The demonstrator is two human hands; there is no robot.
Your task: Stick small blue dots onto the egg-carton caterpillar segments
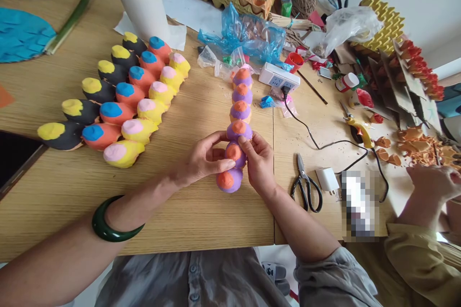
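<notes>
Head view. Purple strip of 6 rounded bumps with orange caps: at centre of the light wood-grain table, near end towards the wearer, far end near the white power strip with a black plug in it. Left hand: grasping the strip's left side near its closer end, thumb on the bumps. Right hand: grasping the right side, thumb pressed against the purple surface. Dark green bangle on the left forearm.

To the left, 3 more 6-bump strips lie side by side: black with yellow caps, red-orange with blue caps, yellow with pink caps. Right of the hands: black-handled metal scissors, just beside a white charger block. Far right: a co-worker's hand, near orange cut pieces; its grip cannot be told.
</notes>
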